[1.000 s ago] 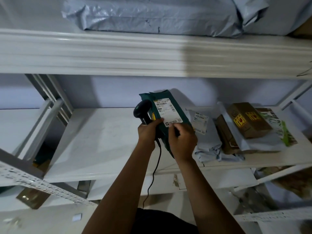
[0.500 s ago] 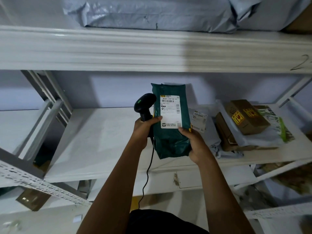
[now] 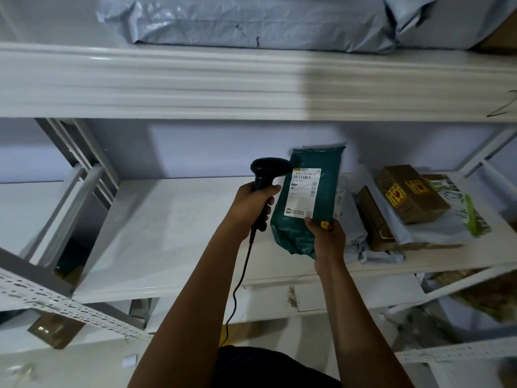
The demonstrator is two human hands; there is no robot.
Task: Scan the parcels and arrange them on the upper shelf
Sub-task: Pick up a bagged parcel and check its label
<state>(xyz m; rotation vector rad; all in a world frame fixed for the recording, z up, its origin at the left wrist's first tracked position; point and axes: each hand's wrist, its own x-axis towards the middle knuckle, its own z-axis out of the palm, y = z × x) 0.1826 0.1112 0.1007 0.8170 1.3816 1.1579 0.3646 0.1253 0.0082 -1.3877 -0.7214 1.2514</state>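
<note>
Above the front edge of the middle shelf [image 3: 167, 233], towards its right half, the green parcel [image 3: 310, 203] is held upright in the air, clear of the board. The right hand [image 3: 327, 239] grasps it at the lower right corner, with the thumb on the front just under the white label [image 3: 303, 191]. The left hand [image 3: 253, 208] is wrapped round the grip of a black scanner [image 3: 265, 175]. Its head sits just beside the label's top left corner, and its cable [image 3: 240, 275] hangs down past the forearm.

From where I stand this looks like the scanning step. The label faces the person, but the scanner seems to sit alongside it rather than square on. I'd guess the nose needs turning onto the barcode lines at the top of the label. After that the parcel has to go up onto the upper shelf [image 3: 195, 79], where a large grey mailer [image 3: 251, 21] already lies along the front edge. How much room is left up there I cannot tell.

The parcel is a soft, dark green plastic bag, sealed flat at the top and puffed and creased at the bottom, so it should give under the fingers. The scanner is hard, matte and pistol-shaped. Both shelves are white painted metal, and the upper one has a ribbed front lip. At the right end of the middle shelf a brown cardboard carton [image 3: 408, 197] with 2 yellow stickers rests on crumpled pale mailers [image 3: 436, 231].
</note>
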